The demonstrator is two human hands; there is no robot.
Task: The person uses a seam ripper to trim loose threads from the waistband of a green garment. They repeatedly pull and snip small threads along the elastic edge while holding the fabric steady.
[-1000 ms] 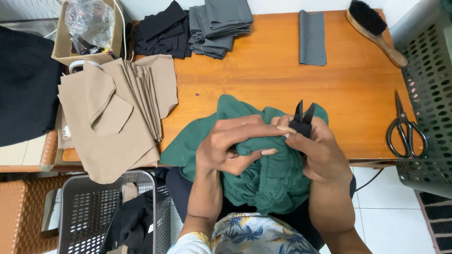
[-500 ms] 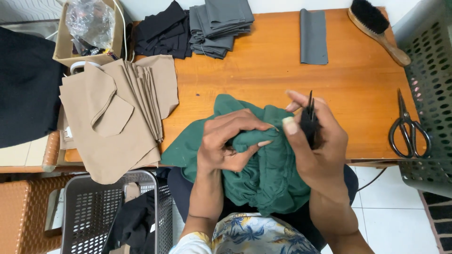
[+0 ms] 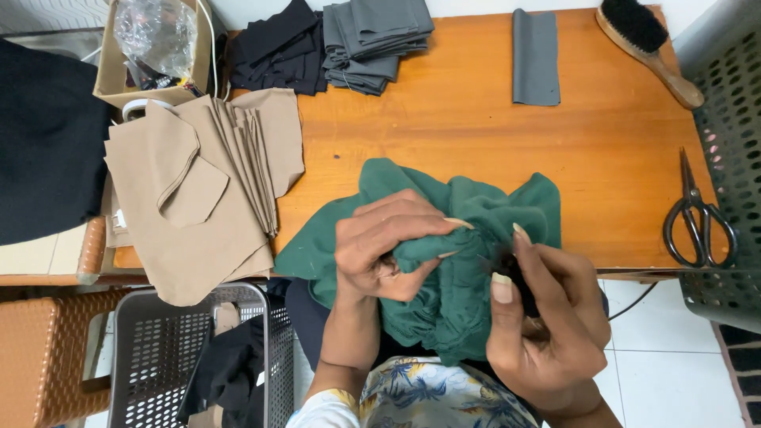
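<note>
Over the table's near edge, both hands grip: left hand [image 3: 388, 246] bunches green cloth [image 3: 460, 261] (no clear axis), right hand [image 3: 547, 317] a small black tool [image 3: 515, 273].

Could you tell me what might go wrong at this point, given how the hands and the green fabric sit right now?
The right hand presses a small black tool into the green fabric bunched in the left hand. The fingers sit close to the tool, so a slip could nick them. The cloth is folded thick there, so a hidden layer might get cut. Much of it hangs off the table edge and could slide.
</note>
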